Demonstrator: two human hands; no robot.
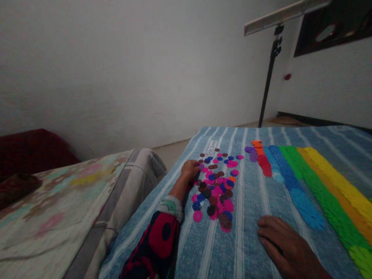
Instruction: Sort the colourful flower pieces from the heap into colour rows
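Note:
My left hand [190, 170] reaches over the left side of a loose pile of mixed interlocking discs [216, 190], pink, dark blue, brown and black with notched edges. Its fingers are drawn together at a small purple disc [201, 166], which shows at the fingertips. My right hand [286, 242] rests low on the striped blue cloth [250, 201], its fingers loosely extended and nothing visible in them. Beyond it lie overlapping rows of discs sorted by colour: blue [286, 166], green [322, 193], orange-yellow [334, 186] and yellow [337, 170].
Short groups of red discs [264, 166] and purple discs [252, 154] lie between pile and rows. A second surface with a floral cover [72, 201] stands left, across a gap. Behind are a white wall [130, 69] and a black stand [267, 85] bearing a light bar.

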